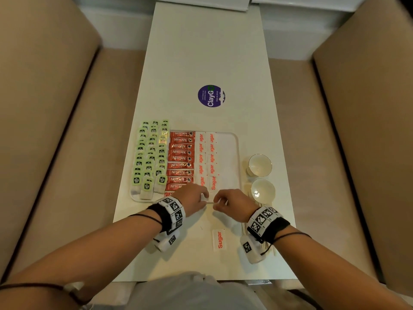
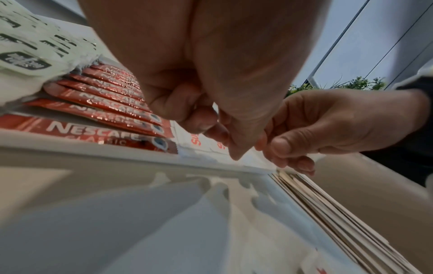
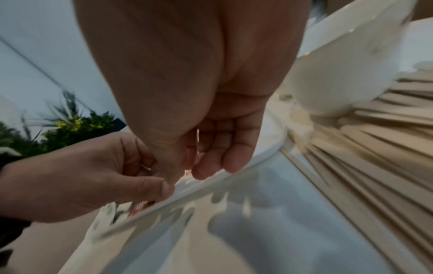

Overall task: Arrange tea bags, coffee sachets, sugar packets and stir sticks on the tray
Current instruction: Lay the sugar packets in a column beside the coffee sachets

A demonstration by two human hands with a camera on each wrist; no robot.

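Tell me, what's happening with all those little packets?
A person is laying out drinks supplies on a white tray. Green tea bags, red Nescafe sachets and sugar packets already sit in rows. Both hands, left hand and right hand, pinch a sugar packet at the tray's near edge. One spare sugar packet waits on the table.

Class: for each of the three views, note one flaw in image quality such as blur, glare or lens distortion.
Head view: wide-angle bending of the table edges, the far sugar packets washed out. Left wrist view: glare on the coffee sachets, the tea bags soft. Right wrist view: motion blur smears the stir sticks and the bowl.
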